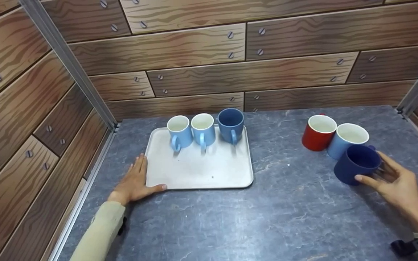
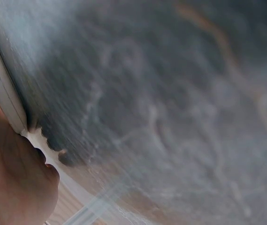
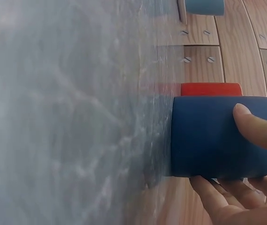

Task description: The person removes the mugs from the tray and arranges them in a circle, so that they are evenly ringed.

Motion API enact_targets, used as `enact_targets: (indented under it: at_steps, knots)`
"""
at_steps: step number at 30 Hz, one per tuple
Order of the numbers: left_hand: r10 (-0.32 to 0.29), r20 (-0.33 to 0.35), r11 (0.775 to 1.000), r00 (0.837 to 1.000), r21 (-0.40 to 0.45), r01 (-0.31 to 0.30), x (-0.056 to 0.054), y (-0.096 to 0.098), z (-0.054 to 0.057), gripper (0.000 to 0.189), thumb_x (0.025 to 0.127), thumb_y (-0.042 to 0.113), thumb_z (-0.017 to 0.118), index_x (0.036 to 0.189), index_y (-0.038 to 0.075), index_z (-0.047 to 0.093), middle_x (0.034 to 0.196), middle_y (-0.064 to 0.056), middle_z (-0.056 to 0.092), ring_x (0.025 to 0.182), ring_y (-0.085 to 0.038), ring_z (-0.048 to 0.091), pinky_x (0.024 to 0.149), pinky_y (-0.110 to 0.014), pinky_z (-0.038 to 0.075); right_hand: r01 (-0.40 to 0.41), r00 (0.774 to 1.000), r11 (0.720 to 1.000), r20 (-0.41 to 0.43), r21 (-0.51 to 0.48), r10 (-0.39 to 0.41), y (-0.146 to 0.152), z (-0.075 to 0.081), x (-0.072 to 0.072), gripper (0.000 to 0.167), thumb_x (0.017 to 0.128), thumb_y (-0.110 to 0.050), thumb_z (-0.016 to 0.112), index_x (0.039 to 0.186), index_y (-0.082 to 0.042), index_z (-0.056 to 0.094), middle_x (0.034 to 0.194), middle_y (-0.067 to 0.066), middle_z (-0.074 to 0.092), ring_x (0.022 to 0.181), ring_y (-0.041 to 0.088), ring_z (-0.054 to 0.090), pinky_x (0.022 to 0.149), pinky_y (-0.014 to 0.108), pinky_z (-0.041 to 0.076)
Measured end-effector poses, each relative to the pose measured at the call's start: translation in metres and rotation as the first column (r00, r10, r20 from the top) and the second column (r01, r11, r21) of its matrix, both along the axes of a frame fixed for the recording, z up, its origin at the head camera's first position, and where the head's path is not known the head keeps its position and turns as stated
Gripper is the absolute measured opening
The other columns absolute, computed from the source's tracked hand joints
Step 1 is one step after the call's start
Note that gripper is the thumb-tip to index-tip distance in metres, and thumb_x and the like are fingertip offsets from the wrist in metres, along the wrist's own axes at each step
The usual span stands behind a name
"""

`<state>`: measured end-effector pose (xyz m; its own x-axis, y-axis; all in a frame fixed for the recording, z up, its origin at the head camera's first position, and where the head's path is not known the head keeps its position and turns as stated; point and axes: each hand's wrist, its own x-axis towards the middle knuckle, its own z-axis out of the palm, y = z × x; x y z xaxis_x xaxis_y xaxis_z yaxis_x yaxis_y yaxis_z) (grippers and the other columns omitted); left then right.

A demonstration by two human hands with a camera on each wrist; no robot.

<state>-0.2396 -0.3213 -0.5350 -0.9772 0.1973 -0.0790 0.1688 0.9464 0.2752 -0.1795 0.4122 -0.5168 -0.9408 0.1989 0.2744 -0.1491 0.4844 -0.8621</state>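
My right hand [image 1: 401,185] grips a dark blue mug [image 1: 354,168] from its right side, thumb on the near wall and fingers around the far side. In the right wrist view the mug [image 3: 217,136] stands upright at the tabletop, thumb across its wall. Close behind it are a light blue mug [image 1: 336,145] and a red mug [image 1: 314,137]. At the front left corner of a white tray [image 1: 194,170], my left hand [image 1: 134,183] lies with fingers straight along the left side and thumb at the front edge. The left wrist view shows part of that hand [image 2: 16,173] against the tray rim [image 2: 2,79].
Along the tray's back stand two light blue mugs, one at the left [image 1: 183,137] and one beside it [image 1: 205,136], and a medium blue mug [image 1: 229,132], handles facing me. A wood-patterned wall [image 1: 194,83] bounds the grey marbled table [image 1: 249,221] behind, with another panel [image 1: 42,163] at left.
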Motion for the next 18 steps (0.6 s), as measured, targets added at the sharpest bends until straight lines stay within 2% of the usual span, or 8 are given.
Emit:
enact_targets:
  at_steps: [1,4,6,8,10,12,14,18]
  knots:
    - [0.001,0.003,1.000,1.000,-0.004,-0.001,0.000,0.000,0.000,0.141,0.082,0.085,0.067,0.167,-0.009,0.005,0.176,-0.030,0.003,0.165,-0.047,0.006,0.135,-0.058,0.011,0.009,1.000,1.000,0.000,0.014,-0.009,-0.001,0.002,0.000,0.093,0.082,-0.002,0.092,0.161,0.001,0.043,0.140,-0.010,0.066,0.102,-0.025,0.059,0.085,0.003,0.052]
    - [-0.004,-0.006,1.000,1.000,-0.001,0.004,0.000,0.000,0.000,0.141,0.083,0.085,0.067,0.167,-0.010,0.006,0.176,-0.031,0.003,0.164,-0.047,0.006,0.135,-0.059,0.011,0.061,0.998,0.996,-0.006,0.072,-0.061,-0.008,0.012,0.001,0.098,0.080,-0.009,0.095,0.162,0.001,0.042,0.148,0.009,0.064,0.104,-0.026,0.054,0.089,-0.001,0.048]
    - [-0.008,-0.014,1.000,1.000,0.002,0.008,0.000,0.000,0.001,0.140,0.083,0.085,0.067,0.167,-0.010,0.007,0.176,-0.032,0.005,0.164,-0.049,0.007,0.134,-0.060,0.012,0.130,0.991,0.986,-0.047,0.109,-0.125,-0.015,0.023,0.001,0.100,0.075,-0.012,0.099,0.159,-0.002,0.046,0.151,0.017,0.059,0.106,-0.024,0.051,0.089,-0.003,0.044]
    - [-0.012,-0.021,1.000,1.000,0.006,0.012,0.000,0.000,0.001,0.140,0.083,0.084,0.068,0.166,-0.011,0.008,0.175,-0.033,0.006,0.164,-0.050,0.008,0.134,-0.061,0.013,0.186,0.979,0.974,-0.103,0.129,-0.173,-0.026,0.034,-0.001,0.097,0.071,-0.012,0.101,0.155,-0.003,0.053,0.144,0.012,0.062,0.110,-0.020,0.050,0.092,-0.003,0.042]
    - [-0.010,-0.014,1.000,1.000,-0.001,0.010,0.000,0.000,0.001,0.140,0.084,0.084,0.067,0.167,-0.010,0.007,0.176,-0.032,0.005,0.164,-0.049,0.008,0.134,-0.059,0.012,0.205,0.968,0.972,-0.171,0.111,-0.185,-0.037,0.044,-0.005,0.092,0.067,-0.007,0.102,0.148,-0.002,0.060,0.134,-0.001,0.063,0.114,-0.016,0.052,0.095,-0.002,0.043]
    - [-0.010,-0.008,1.000,1.000,0.004,0.010,0.000,0.000,0.001,0.139,0.084,0.084,0.067,0.167,-0.011,0.007,0.176,-0.032,0.005,0.164,-0.049,0.007,0.134,-0.059,0.012,0.181,0.961,0.979,-0.227,0.090,-0.156,-0.049,0.053,-0.010,0.086,0.065,0.000,0.101,0.143,0.001,0.064,0.128,-0.013,0.064,0.115,-0.013,0.056,0.096,0.000,0.044]
    - [-0.006,-0.002,1.000,1.000,0.002,0.006,0.000,0.000,0.001,0.139,0.084,0.084,0.067,0.167,-0.010,0.007,0.176,-0.031,0.005,0.164,-0.049,0.007,0.135,-0.059,0.013,0.106,0.961,0.992,-0.261,0.063,-0.086,-0.060,0.058,-0.016,0.082,0.066,0.006,0.098,0.141,0.005,0.064,0.125,-0.020,0.064,0.115,-0.012,0.060,0.096,0.001,0.046]
    - [0.000,0.009,1.000,1.000,0.000,0.000,0.000,0.000,0.001,0.139,0.084,0.084,0.067,0.167,-0.010,0.007,0.176,-0.031,0.004,0.164,-0.048,0.006,0.135,-0.059,0.012,-0.046,0.954,0.998,-0.296,0.038,0.055,-0.089,0.062,-0.029,0.075,0.069,0.012,0.094,0.138,0.008,0.063,0.126,-0.022,0.066,0.116,-0.010,0.064,0.097,0.005,0.050]
